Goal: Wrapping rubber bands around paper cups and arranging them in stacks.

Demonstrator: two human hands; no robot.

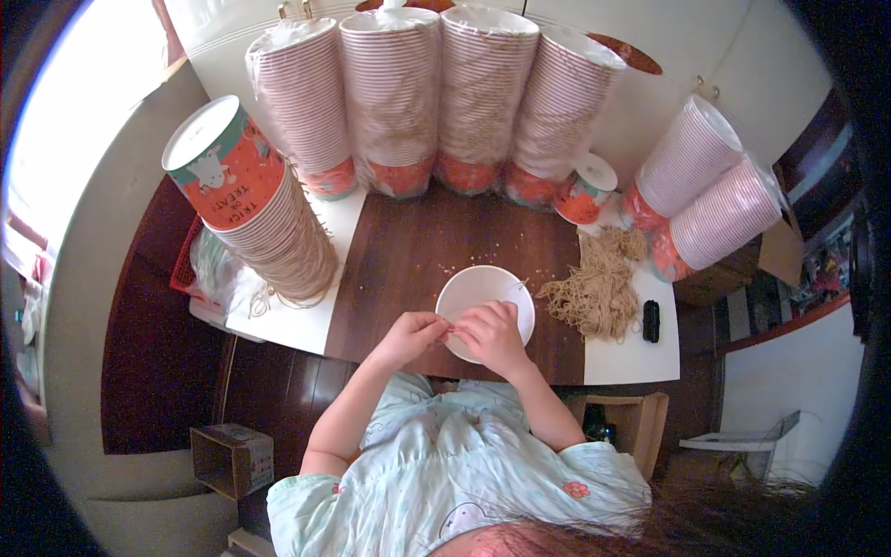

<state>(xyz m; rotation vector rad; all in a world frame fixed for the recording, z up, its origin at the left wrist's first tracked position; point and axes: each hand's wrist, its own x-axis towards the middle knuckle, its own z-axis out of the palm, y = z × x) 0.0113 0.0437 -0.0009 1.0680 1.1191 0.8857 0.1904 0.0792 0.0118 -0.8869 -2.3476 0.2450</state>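
Observation:
A white round paper bucket (484,284), its open mouth facing up, is at the near middle of the brown tabletop. A thin piece of cord (525,281) shows at its right rim. My left hand (411,337) is closed in a pinch at the bucket's near left rim. My right hand (493,338) reaches over the mouth, its fingers bent and closed, and its fingertips meet those of the left. What lies between the fingertips is too small to make out. To the right of the bucket lies a tangled heap of beige cords (603,286).
Tall plastic-wrapped stacks of paper buckets (390,102) line the back; two more (691,158) lean at the right. A leaning stack with cords (269,223) stands left. A single orange bucket (585,190), a black object (652,321) and small crumbs lie around the brown tabletop (399,251).

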